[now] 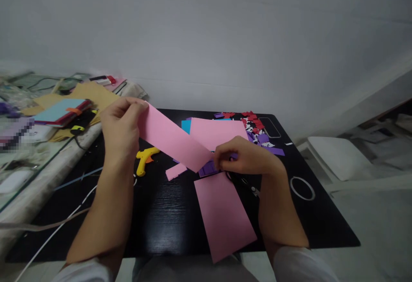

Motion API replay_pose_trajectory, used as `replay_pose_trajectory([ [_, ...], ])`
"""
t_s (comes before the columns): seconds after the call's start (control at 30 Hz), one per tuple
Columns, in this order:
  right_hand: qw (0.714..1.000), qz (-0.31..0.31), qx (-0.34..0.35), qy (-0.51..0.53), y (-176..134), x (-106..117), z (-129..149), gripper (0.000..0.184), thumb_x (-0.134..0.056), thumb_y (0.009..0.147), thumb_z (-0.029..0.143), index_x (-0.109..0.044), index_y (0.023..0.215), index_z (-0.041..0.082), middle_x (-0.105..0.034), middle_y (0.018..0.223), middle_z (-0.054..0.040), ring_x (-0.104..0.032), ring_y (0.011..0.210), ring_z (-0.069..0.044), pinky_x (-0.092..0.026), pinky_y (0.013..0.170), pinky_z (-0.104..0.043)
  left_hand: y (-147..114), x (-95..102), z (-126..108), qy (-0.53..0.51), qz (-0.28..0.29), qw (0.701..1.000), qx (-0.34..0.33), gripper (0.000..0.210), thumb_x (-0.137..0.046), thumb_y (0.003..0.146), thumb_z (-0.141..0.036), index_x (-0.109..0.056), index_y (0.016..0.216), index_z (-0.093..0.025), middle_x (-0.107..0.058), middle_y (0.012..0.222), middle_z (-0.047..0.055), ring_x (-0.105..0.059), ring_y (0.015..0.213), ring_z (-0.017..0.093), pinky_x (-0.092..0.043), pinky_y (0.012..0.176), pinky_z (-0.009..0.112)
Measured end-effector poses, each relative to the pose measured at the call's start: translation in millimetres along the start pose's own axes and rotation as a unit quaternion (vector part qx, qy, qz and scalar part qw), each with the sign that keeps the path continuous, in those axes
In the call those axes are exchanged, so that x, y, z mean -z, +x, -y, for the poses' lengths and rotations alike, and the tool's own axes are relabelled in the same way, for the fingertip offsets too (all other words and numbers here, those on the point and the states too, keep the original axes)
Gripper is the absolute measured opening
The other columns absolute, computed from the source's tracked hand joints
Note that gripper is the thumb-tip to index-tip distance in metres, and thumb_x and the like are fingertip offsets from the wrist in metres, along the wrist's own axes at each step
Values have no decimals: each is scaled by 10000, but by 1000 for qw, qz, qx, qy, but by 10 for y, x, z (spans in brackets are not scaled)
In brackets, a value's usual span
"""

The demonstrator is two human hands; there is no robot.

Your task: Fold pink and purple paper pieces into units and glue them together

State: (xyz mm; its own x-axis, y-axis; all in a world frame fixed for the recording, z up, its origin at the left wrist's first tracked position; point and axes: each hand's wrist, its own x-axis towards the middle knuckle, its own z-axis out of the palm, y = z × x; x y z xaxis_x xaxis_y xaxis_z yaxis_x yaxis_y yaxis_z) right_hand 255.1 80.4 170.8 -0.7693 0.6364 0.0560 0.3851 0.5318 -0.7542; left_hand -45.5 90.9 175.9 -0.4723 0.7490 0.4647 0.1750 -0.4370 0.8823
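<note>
A strip of pink paper (174,138) hangs slanted above the table, running down to the right. My left hand (124,116) pinches its upper left end between thumb and fingers. At the lower right corner the curled fingers of my right hand (236,155) close on the strip's edge. Below my right hand lies a pair of scissors (246,184) with dark handles, partly hidden by the wrist. A larger pink sheet (225,217) rests at the table's front edge and sticks out over it. Another pink sheet (215,131) lies behind the strip, over blue paper (186,126).
On the black table (167,217) are a yellow glue gun (144,159), a small pink piece (176,171), purple and red paper scraps (254,121) and a white ring (302,188). A cluttered glass-topped surface (19,162) stands left; a white stool (337,157) stands right.
</note>
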Motion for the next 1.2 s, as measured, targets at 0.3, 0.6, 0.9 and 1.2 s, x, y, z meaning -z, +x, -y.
replay_pose_trajectory([
  [0.3, 967, -210, 143, 6, 201, -184, 21, 80, -697, 933, 204, -757, 972, 241, -791, 1110, -76, -727, 1074, -231, -573, 980, -422, -182, -108, -45, 5, 204, 979, 5, 137, -771, 846, -305, -740, 749, -214, -676, 702, -25, -538, 654, 124, -402, 597, 262],
  [0.6, 972, -211, 95, -41, 330, -292, -62, 132, -614, 854, 117, -658, 779, 217, -740, 837, -24, -676, 797, -175, -519, 793, -316, -184, -111, -40, 95, 217, 970, -50, 147, -715, 918, -369, -738, 898, -225, -720, 833, 16, -627, 770, 183, -482, 703, 302],
  [0.9, 975, -133, 49, -172, 367, -411, -112, 127, -601, 708, 119, -524, 650, 202, -598, 646, 12, -484, 629, -142, -370, 660, -289, -272, -240, 83, 299, 490, 789, -217, 178, -576, 980, -232, -750, 1021, -221, -779, 1060, 51, -685, 1051, 259, -430, 1046, 451],
  [1.2, 980, -120, 69, -145, 382, -417, -122, 132, -569, 729, 150, -497, 632, 203, -577, 621, 18, -481, 603, -130, -360, 643, -276, -354, -314, 6, 291, 575, 755, -122, 106, -564, 892, -174, -641, 820, -186, -700, 825, 15, -589, 735, 171, -385, 707, 304],
])
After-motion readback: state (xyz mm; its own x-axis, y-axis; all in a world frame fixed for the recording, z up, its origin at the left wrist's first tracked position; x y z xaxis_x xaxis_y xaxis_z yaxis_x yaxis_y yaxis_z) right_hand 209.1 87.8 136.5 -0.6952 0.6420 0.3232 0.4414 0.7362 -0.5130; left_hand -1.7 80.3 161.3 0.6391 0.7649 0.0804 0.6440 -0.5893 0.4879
